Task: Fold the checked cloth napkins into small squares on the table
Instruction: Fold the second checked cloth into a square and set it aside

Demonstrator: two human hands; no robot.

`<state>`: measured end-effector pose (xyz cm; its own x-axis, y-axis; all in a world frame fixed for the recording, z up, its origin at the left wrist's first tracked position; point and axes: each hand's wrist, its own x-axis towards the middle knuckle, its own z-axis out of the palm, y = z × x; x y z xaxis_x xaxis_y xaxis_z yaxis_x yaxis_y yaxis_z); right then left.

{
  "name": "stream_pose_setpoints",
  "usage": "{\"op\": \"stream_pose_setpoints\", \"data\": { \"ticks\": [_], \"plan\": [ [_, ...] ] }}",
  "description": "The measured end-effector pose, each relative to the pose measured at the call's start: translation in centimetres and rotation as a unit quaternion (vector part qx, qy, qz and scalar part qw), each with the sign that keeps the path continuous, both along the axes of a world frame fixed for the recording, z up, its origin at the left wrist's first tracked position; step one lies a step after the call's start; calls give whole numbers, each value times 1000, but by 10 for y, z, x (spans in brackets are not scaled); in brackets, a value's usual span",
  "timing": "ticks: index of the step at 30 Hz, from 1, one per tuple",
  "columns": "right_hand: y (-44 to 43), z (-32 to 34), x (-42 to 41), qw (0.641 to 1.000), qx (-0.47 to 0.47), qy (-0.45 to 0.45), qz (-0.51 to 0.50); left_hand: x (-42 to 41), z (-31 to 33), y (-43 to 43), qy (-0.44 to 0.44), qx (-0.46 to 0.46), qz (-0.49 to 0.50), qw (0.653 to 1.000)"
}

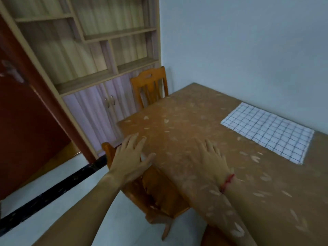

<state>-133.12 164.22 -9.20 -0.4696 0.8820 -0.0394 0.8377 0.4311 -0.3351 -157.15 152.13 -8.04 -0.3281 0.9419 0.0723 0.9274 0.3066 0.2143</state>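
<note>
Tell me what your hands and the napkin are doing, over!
Left hand open, fingers spread, at the table edge. Right hand open over the table. Checked napkin lies flat, far right, untouched. Nothing between it and the hands.

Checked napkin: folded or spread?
The checked napkin lies spread flat on the table, a wide rectangle; whether doubled, cannot tell.

We see the checked napkin [268,133] flat on the table [186,112], right side, near the wall. Left hand [131,157] is over the table's left edge, right hand [211,157] over the tabletop right of it. Far chair [149,82] at the table's far end, near chair [159,192] under the left edge, shelf cabinet [88,68] behind the far chair.
</note>
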Motion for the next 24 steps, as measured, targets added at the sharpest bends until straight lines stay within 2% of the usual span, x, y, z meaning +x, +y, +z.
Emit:
{"op": "stream_pose_setpoints", "data": {
  "ticks": [4,12,18,24],
  "plan": [
    [34,-5,15,997,8,-14,-69,0,1,61,-33,-14,-59,998],
    [75,-15,35,986,4,-22,-164,3,-22,177,-25,-32,-183,982],
    [74,-20,41,961,-15,-46,-271,4,-47,234,-33,-70,-290,954],
    [65,-37,48,935,-20,-46,-350,17,-66,269,-52,-41,-367,928]
  ]
}}
